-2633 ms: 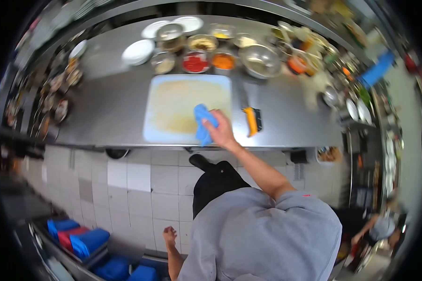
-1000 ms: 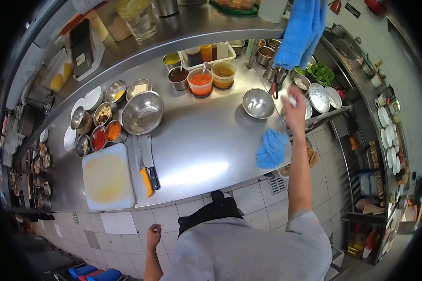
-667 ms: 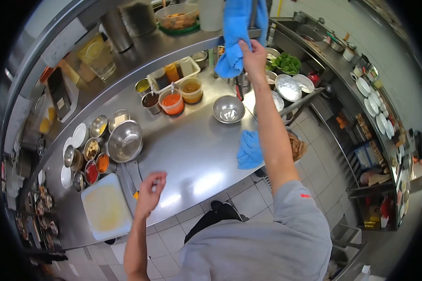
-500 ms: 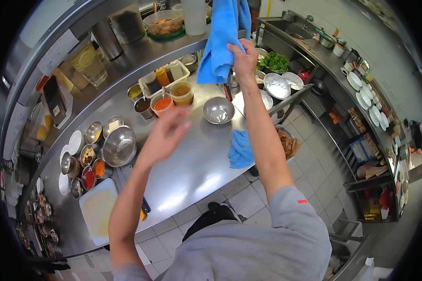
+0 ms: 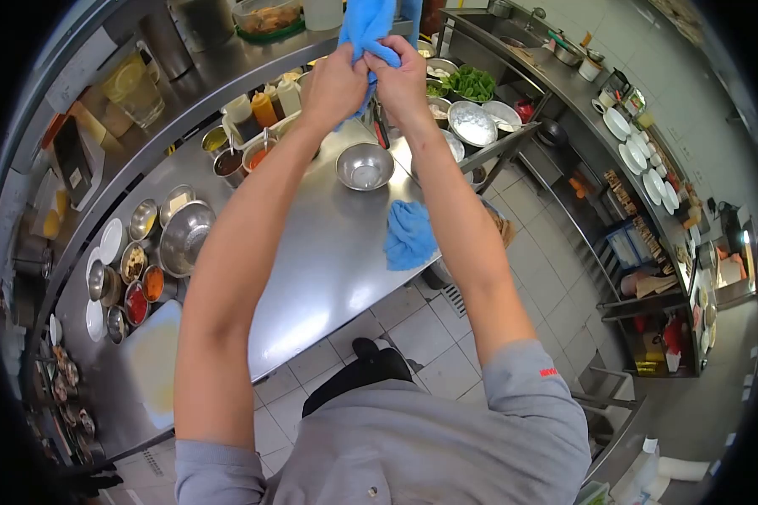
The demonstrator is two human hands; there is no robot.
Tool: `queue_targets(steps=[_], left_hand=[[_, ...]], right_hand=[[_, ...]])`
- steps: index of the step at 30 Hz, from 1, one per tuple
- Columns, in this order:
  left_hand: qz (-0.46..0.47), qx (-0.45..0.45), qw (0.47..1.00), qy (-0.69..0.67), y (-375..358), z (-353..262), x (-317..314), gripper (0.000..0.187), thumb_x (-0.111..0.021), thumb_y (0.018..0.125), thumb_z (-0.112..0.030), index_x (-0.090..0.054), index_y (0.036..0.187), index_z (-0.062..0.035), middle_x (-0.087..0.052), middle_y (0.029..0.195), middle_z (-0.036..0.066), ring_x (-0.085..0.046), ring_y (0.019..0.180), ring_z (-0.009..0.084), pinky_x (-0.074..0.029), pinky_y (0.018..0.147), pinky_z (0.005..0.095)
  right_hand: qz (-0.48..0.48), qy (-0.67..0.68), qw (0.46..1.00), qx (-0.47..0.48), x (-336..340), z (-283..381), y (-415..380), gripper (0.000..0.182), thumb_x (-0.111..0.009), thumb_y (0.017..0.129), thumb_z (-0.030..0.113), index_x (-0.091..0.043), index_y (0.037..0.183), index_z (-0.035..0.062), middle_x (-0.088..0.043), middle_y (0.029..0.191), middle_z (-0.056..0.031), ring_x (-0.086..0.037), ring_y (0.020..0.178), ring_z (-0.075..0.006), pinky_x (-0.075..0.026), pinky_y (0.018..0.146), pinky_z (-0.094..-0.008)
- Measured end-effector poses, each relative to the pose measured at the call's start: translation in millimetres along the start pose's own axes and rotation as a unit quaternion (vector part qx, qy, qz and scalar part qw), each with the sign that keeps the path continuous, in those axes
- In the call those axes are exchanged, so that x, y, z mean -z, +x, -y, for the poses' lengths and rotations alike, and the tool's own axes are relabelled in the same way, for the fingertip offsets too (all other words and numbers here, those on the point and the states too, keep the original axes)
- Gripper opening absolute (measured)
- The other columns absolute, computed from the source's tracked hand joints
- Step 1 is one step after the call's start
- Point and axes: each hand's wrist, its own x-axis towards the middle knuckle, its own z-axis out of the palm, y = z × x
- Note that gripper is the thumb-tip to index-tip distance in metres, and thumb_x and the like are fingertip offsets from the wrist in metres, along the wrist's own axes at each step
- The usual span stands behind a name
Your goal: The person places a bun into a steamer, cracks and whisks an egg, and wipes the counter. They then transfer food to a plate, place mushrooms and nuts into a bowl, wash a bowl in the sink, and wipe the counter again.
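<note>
My left hand (image 5: 335, 82) and my right hand (image 5: 403, 74) are both raised and closed around a blue towel (image 5: 369, 23) that hangs down from the upper steel shelf (image 5: 210, 67). The towel is bunched between the two hands. A second blue cloth (image 5: 409, 235) lies crumpled at the near edge of the steel counter (image 5: 320, 261), below my right forearm. An empty steel bowl (image 5: 365, 166) stands on the counter just beneath my hands.
Sauce tubs and squeeze bottles (image 5: 261, 109) stand at the back of the counter. A large steel bowl (image 5: 185, 238), several small ingredient bowls (image 5: 135, 286) and a white cutting board (image 5: 156, 362) lie to the left. Pans of greens (image 5: 467, 84) sit to the right. Plates (image 5: 640, 156) line a far shelf.
My left hand rose from above the counter and joined my right hand on the hanging blue towel. The view shifted slightly right; the other blue cloth stayed on the counter edge.
</note>
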Motion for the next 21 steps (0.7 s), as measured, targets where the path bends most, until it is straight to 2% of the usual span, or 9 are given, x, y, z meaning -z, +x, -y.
queue_targets(steps=[2,4,6,8,10,11,12,16,21], left_hand=[[0.005,0.008,1.0,0.007,-23.0,14.4,21.0,0.026,-0.058,0.09,-0.023,-0.062,0.102,-0.0007,-0.067,0.087,0.023,-0.066,0.083,0.0376,-0.05,0.072,0.0457],[0.069,0.0,0.998,-0.003,-69.5,39.2,44.5,0.019,-0.056,0.089,-0.02,-0.063,0.093,-0.0026,-0.067,0.087,0.021,-0.065,0.082,0.0411,-0.05,0.072,0.0489],[0.077,-0.054,0.995,-0.025,-140.6,96.2,55.5,0.011,-0.06,0.088,-0.011,-0.063,0.094,-0.0022,-0.065,0.081,0.014,-0.064,0.074,0.0268,-0.05,0.066,0.0377],[0.105,0.036,0.991,-0.08,-233.0,137.6,79.1,0.004,-0.06,0.085,-0.004,-0.064,0.087,-0.0026,-0.062,0.081,0.011,-0.061,0.074,0.0229,-0.05,0.065,0.0337],[0.088,0.115,0.985,-0.097,-330.6,180.8,102.9,0.003,-0.061,0.085,-0.005,-0.064,0.085,-0.0033,-0.062,0.08,0.01,-0.06,0.072,0.0225,-0.049,0.065,0.0337],[0.081,0.173,0.976,-0.11,-377.0,190.1,117.2,0.003,-0.061,0.085,-0.005,-0.063,0.084,-0.0032,-0.063,0.079,0.01,-0.06,0.073,0.0225,-0.049,0.065,0.0336],[0.039,0.243,0.964,-0.101,-423.1,195.5,131.3,0.005,-0.061,0.086,-0.007,-0.063,0.085,-0.0026,-0.063,0.078,0.01,-0.06,0.072,0.0213,-0.048,0.064,0.0334],[-0.139,0.487,0.86,-0.065,-609.2,194.2,167.1,0.018,-0.059,0.087,-0.016,-0.059,0.082,0.0004,-0.064,0.073,0.015,-0.062,0.068,0.0248,-0.049,0.064,0.0367],[-0.198,0.703,0.682,0.025,-849.6,176.0,155.8,0.021,-0.059,0.084,-0.02,-0.062,0.081,0.0008,-0.064,0.074,0.021,-0.064,0.073,0.0342,-0.049,0.066,0.0449]], right_hand=[[0.032,-0.193,0.975,0.107,0.9,-8.8,-2.7,0.029,-0.077,0.079,0.012,-0.067,0.104,0.0018,-0.066,0.096,-0.0068,-0.06,0.085,-0.0145,-0.049,0.075,-0.0295],[-0.003,-0.236,0.964,0.123,12.8,-38.4,-12.1,0.033,-0.078,0.079,0.014,-0.066,0.106,0.0012,-0.067,0.096,-0.0079,-0.061,0.084,-0.0166,-0.049,0.076,-0.0302],[0.017,-0.114,0.992,-0.047,24.8,-50.3,-45.1,0.038,-0.075,0.083,0.016,-0.061,0.115,0.0004,-0.066,0.097,-0.0108,-0.063,0.087,-0.0153,-0.051,0.075,-0.0284],[-0.019,-0.045,0.991,-0.121,31.5,-72.0,-99.7,0.033,-0.07,0.088,0.016,-0.06,0.116,0.0026,-0.067,0.104,-0.009,-0.064,0.089,-0.0123,-0.052,0.071,-0.0267],[-0.013,-0.116,0.963,-0.242,44.8,-109.2,-170.1,0.027,-0.067,0.09,0.014,-0.061,0.115,0.0063,-0.066,0.101,-0.0023,-0.062,0.088,-0.0109,-0.051,0.07,-0.0271],[0.028,-0.08,0.958,-0.274,51.5,-133.7,-213.6,0.011,-0.066,0.093,0.018,-0.061,0.098,0.0097,-0.061,0.084,0.0015,-0.057,0.075,-0.008,-0.048,0.06,-0.024],[0.063,-0.095,0.943,-0.312,38.7,-133.0,-258.2,0.011,-0.068,0.091,0.016,-0.06,0.096,0.0106,-0.057,0.082,0.0024,-0.053,0.071,-0.0073,-0.047,0.057,-0.0238],[0.363,-0.064,0.786,-0.497,-38.7,-109.5,-387.9,0.022,-0.069,0.084,0.007,-0.063,0.105,0.01,-0.063,0.099,-0.0006,-0.06,0.083,-0.0113,-0.052,0.065,-0.0274],[0.732,-0.101,0.606,-0.293,-213.2,-58.4,-433.9,0.024,-0.069,0.086,0.008,-0.062,0.108,0.0042,-0.065,0.102,-0.0029,-0.062,0.086,-0.0125,-0.053,0.068,-0.0287]])
